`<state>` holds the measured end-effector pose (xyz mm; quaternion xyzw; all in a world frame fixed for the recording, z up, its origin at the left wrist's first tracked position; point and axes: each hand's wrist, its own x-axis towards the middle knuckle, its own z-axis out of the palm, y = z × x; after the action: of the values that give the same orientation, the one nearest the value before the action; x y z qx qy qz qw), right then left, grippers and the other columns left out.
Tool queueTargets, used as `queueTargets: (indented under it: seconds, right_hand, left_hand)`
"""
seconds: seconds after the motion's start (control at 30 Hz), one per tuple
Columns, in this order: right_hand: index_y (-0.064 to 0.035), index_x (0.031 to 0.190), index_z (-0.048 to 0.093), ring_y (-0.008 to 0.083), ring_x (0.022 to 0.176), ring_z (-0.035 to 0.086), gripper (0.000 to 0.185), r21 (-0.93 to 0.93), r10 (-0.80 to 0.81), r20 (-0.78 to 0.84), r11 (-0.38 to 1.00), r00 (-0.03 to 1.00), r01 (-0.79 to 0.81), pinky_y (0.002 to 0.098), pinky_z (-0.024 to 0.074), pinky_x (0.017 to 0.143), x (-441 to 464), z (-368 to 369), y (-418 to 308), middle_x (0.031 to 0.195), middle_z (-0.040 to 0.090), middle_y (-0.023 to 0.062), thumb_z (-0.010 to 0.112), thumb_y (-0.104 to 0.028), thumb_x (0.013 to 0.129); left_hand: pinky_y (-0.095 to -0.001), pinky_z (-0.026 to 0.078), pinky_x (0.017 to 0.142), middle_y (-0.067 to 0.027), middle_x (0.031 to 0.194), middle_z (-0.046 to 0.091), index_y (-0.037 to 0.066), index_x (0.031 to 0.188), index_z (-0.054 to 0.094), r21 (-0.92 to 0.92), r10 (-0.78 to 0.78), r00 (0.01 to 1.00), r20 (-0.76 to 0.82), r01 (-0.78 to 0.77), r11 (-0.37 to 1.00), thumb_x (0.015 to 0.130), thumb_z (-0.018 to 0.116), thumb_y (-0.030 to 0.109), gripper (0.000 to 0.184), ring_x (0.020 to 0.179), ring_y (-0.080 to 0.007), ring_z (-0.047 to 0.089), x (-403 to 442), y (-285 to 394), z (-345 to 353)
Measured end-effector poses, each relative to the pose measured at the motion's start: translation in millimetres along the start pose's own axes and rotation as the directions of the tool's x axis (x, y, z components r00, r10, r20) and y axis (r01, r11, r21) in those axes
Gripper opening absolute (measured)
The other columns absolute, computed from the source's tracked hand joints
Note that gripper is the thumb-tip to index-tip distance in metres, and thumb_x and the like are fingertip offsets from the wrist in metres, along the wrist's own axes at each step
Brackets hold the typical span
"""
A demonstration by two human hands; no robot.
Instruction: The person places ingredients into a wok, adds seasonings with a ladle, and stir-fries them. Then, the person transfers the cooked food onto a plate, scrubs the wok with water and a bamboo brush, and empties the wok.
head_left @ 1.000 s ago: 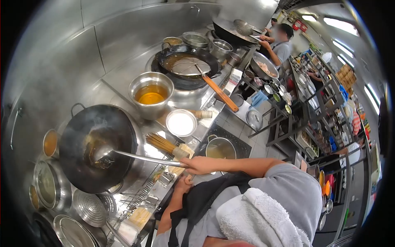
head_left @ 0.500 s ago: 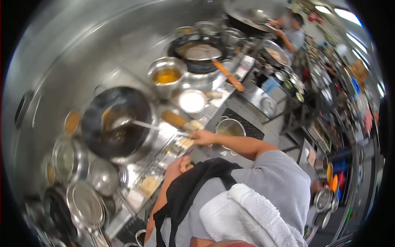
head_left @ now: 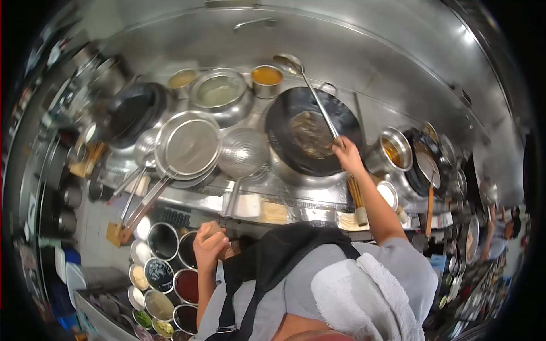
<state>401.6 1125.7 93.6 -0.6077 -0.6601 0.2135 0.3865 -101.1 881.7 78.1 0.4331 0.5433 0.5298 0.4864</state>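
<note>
My right hand (head_left: 348, 156) grips the end of a long metal ladle (head_left: 319, 102), its fingers wrapped around the handle. Seen from above, the ladle crosses over a black wok (head_left: 281, 133), and its bowl lies beyond the rim, near a metal pot of orange liquid (head_left: 266, 75). Dark brown, glossy food or liquid (head_left: 311, 133) sits in the bottom of the wok. My left hand (head_left: 210, 244) is closed in front of my body, beside several round seasoning containers (head_left: 163, 241). Whether anything is inside its fingers is hidden.
Left of the wok lie a perforated strainer (head_left: 243, 152) and stacked mesh strainers (head_left: 187, 145), with a lidless pot (head_left: 220, 94) behind. To the right stand a metal pot with amber liquid (head_left: 392, 149) and a bamboo brush (head_left: 356, 202). A co-worker (head_left: 499, 238) is at far right.
My view has swung left, bringing the seasoning containers into sight. The ladle's bowl has come out of the wok and is now past its far rim. My left hand stays closed.
</note>
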Motion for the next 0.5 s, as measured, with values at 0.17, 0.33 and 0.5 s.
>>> queueTargets:
  seconds: [0.17, 0.33, 0.5]
  right_hand:
    - [-0.0037, 0.124, 0.063, 0.0142, 0.050, 0.055, 0.036, 0.185, 0.145, 0.250, 0.964, 0.957, -0.194, 0.0310, 0.0444, 0.041, 151, 124, -60, 0.072, 0.058, 0.0048, 0.068, -0.023, 0.094]
    - [-0.0029, 0.108, 0.060, 0.0083, 0.045, 0.045, 0.018, 0.344, 0.332, 0.548, 0.748, 0.768, -0.568, 0.0258, 0.0388, 0.039, 204, 278, -117, 0.063, 0.049, -0.0020, 0.065, -0.017, 0.097]
    - [0.0044, 0.105, 0.050, 0.0065, 0.047, 0.047, 0.016, 0.264, -0.084, 0.907, -0.649, 0.412, -0.713, 0.0214, 0.0410, 0.043, 221, 320, -152, 0.062, 0.046, -0.0040, 0.056, -0.010, 0.101]
  left_hand:
    - [-0.0383, 0.059, 0.083, -0.0177, 0.112, 0.067, -0.001, 0.133, 0.052, -0.457, -0.103, 0.939, -0.329, -0.063, 0.887, 0.085, 0.078, 0.021, 0.059, 0.092, -0.0252, 0.068, -51, -15, -40]
    - [-0.0452, 0.062, 0.080, -0.0216, 0.118, 0.065, 0.004, 0.146, 0.040, -0.679, -0.317, 0.822, -0.474, -0.112, 0.725, 0.094, 0.072, 0.025, 0.065, 0.096, -0.0305, 0.069, -94, -32, -63]
    - [-0.0414, 0.059, 0.090, -0.0228, 0.120, 0.066, 0.006, 0.149, 0.039, -0.697, -0.311, 0.802, -0.511, -0.174, 0.695, 0.094, 0.072, 0.027, 0.068, 0.105, -0.0301, 0.067, -124, -34, -87]
